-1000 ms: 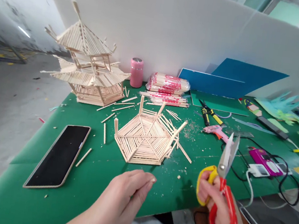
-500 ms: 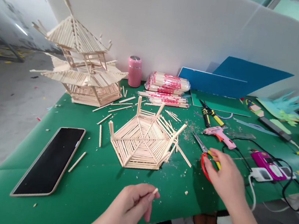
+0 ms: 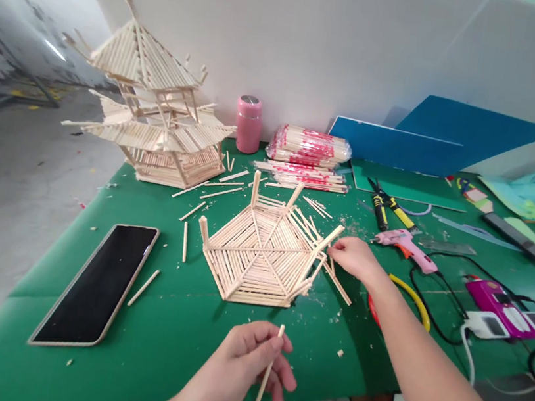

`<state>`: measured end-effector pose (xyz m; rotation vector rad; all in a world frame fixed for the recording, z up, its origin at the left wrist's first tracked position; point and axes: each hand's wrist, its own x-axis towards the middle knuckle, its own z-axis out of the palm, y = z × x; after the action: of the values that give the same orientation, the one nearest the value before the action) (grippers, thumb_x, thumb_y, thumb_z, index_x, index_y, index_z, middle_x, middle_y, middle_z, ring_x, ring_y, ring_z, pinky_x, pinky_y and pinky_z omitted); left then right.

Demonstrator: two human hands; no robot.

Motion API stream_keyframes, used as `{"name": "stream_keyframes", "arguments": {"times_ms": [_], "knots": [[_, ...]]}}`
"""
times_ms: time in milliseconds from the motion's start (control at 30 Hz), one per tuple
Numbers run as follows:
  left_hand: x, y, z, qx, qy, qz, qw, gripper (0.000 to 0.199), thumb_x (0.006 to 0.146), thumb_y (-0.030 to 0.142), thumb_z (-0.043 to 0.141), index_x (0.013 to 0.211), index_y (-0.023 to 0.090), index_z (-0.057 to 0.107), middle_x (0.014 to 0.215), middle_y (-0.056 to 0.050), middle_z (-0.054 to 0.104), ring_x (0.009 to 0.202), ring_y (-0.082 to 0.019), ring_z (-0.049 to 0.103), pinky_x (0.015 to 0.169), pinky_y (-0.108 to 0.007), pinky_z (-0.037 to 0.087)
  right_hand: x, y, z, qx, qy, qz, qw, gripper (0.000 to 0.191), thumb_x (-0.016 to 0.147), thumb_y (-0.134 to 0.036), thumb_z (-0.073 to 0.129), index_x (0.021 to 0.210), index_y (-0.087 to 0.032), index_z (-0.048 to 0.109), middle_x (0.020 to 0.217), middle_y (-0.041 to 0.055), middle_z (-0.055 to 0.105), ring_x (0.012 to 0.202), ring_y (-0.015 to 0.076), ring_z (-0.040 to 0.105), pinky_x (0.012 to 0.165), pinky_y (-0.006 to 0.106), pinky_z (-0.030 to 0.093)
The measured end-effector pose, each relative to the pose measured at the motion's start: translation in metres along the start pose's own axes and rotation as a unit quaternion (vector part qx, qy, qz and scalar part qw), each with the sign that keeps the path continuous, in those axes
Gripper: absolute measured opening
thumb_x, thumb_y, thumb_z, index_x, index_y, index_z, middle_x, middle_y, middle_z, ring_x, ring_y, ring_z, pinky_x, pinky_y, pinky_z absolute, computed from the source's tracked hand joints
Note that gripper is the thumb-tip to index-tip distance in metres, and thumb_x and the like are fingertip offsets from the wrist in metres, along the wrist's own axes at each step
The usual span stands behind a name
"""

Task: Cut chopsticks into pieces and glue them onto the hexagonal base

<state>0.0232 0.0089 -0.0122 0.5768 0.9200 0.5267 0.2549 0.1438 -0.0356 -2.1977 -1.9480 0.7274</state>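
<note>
Right hand (image 3: pixel 353 257) moved beside stick base (image 3: pixel 260 252), pale, six-sided, web-patterned

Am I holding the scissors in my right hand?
No, the scissors lie on the green table, partly behind your right forearm, while your right hand is at loose sticks.

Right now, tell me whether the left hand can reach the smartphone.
Likely yes: nothing tall stands between the left hand and the smartphone, just a short loose stick flat on the green tabletop. The wooden stick in the hand's grip might hamper a pickup.
</note>
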Motion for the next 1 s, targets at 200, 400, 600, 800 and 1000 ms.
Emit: {"name": "stream_keyframes", "arguments": {"times_ms": [200,400,600,800,1000], "knots": [[0.003,0.003,0.015,-0.097,0.020,0.000,0.995,0.021,0.077,0.033,0.058,0.072,0.012,0.057,0.064,-0.006,0.065,0.056,-0.013,0.060,0.058,-0.026,0.044,-0.070,0.008,-0.015,0.148,0.027,-0.052,0.987,0.025,0.089,-0.035,0.038,0.076,-0.018,0.051,0.064,-0.0027,0.053,0.059,0.0111,0.051,0.053,0.022,0.041],[0.006,0.001,0.029,-0.160,0.053,0.029,0.985,0.017,0.073,0.026,0.064,0.076,0.010,0.065,0.075,-0.009,0.065,0.074,-0.019,0.062,0.067,-0.032,0.050,-0.149,-0.028,0.007,0.391,-0.094,-0.055,0.914,0.020,0.086,-0.037,0.045,0.078,-0.019,0.049,0.068,-0.0016,0.053,0.055,0.0088,0.050,0.051,0.020,0.041],[0.004,-0.003,0.025,-0.192,0.075,0.044,0.978,0.017,0.071,0.025,0.067,0.077,0.010,0.069,0.066,-0.006,0.066,0.064,-0.016,0.061,0.064,-0.029,0.051,-0.168,-0.050,0.043,0.452,-0.135,-0.016,0.882,0.022,0.082,-0.037,0.052,0.072,-0.018,0.049,0.058,-0.0044,0.048,0.052,0.0085,0.046,0.047,0.019,0.041],[0.000,-0.003,0.024,-0.205,0.090,0.045,0.973,0.020,0.067,0.025,0.069,0.079,0.009,0.071,0.063,-0.006,0.067,0.060,-0.015,0.061,0.059,-0.026,0.050,-0.165,-0.055,0.051,0.440,-0.129,-0.028,0.888,0.021,0.081,-0.036,0.053,0.072,-0.017,0.053,0.058,-0.0031,0.052,0.051,0.0090,0.048,0.047,0.019,0.041],[-0.001,-0.004,0.023,-0.196,0.090,0.049,0.975,0.019,0.069,0.025,0.068,0.080,0.010,0.071,0.064,-0.007,0.068,0.061,-0.016,0.062,0.059,-0.026,0.050,-0.162,-0.058,0.053,0.439,-0.124,-0.029,0.889,0.023,0.080,-0.037,0.053,0.070,-0.018,0.053,0.057,-0.0037,0.051,0.049,0.0087,0.046,0.045,0.019,0.038]]}}
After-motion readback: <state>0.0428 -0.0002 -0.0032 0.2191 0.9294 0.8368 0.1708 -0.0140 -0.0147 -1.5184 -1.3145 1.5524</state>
